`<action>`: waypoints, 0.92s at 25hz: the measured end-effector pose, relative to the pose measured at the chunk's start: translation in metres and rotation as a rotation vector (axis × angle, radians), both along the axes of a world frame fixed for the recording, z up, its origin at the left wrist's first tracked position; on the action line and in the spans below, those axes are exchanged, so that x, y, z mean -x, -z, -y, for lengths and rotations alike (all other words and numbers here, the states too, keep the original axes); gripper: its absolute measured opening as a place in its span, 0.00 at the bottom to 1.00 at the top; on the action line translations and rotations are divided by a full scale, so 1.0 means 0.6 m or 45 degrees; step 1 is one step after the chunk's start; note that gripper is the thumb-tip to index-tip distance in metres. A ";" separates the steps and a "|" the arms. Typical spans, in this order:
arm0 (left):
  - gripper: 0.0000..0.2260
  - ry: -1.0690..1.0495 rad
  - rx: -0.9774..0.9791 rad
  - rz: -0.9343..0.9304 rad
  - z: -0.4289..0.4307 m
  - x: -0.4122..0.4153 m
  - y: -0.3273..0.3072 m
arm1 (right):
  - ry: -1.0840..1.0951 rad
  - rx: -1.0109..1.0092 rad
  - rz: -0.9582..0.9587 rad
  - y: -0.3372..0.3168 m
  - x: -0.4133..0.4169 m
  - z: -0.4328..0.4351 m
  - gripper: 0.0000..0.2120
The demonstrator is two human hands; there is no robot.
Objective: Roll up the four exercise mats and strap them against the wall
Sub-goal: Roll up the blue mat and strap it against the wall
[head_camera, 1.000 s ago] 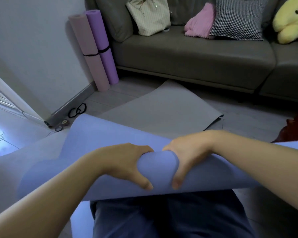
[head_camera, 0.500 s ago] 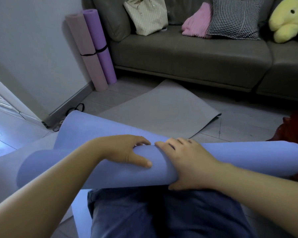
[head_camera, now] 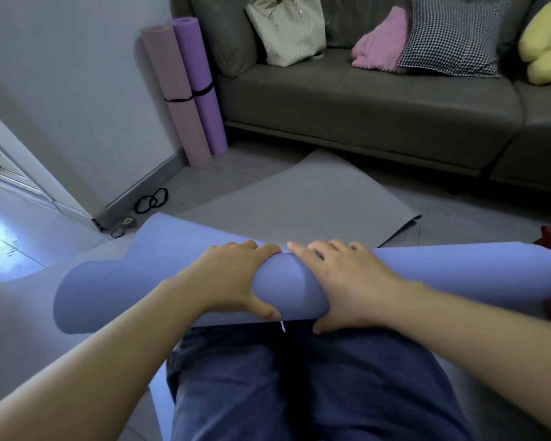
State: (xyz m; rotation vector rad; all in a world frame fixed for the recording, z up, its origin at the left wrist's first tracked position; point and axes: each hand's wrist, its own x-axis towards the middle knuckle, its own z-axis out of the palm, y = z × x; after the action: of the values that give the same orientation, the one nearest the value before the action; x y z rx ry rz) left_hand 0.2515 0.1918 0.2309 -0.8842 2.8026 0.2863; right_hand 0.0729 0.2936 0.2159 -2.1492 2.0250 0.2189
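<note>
Left hand (head_camera: 236, 278) and right hand (head_camera: 341, 281) clasp the half-rolled blue foam mat (head_camera: 458, 275); its looser frame-left end could telescope.

The partly rolled mat (head_camera: 442, 275) lies crosswise in front of the person's legs (head_camera: 299, 393), with the left hand (head_camera: 233, 281) and right hand (head_camera: 347, 281) gripping its middle side by side. Beyond it, the flat mat (head_camera: 299, 198) lies on the floor (head_camera: 458, 224) before the sofa (head_camera: 363, 103). The pair of rolled mats (head_camera: 180, 90) stands against the wall (head_camera: 77, 74) at the sofa's left end, with loose bands (head_camera: 151, 200) on the floor at the wall base.
</note>
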 end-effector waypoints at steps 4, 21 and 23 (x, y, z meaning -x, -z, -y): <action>0.36 0.000 -0.187 0.039 0.017 0.020 -0.014 | -0.021 0.170 -0.061 0.006 -0.003 -0.004 0.47; 0.34 0.035 -0.118 0.107 -0.035 -0.021 -0.029 | -0.041 -0.934 0.745 -0.025 0.025 0.066 0.34; 0.45 0.153 0.279 0.040 -0.065 -0.035 0.005 | 0.026 -0.989 0.792 -0.023 0.030 0.075 0.37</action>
State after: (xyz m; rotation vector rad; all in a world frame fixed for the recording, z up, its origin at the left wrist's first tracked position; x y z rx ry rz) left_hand 0.2723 0.2308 0.2279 -0.7504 2.8818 -0.0530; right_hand 0.0551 0.2484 0.2297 -1.4589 1.3036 0.2408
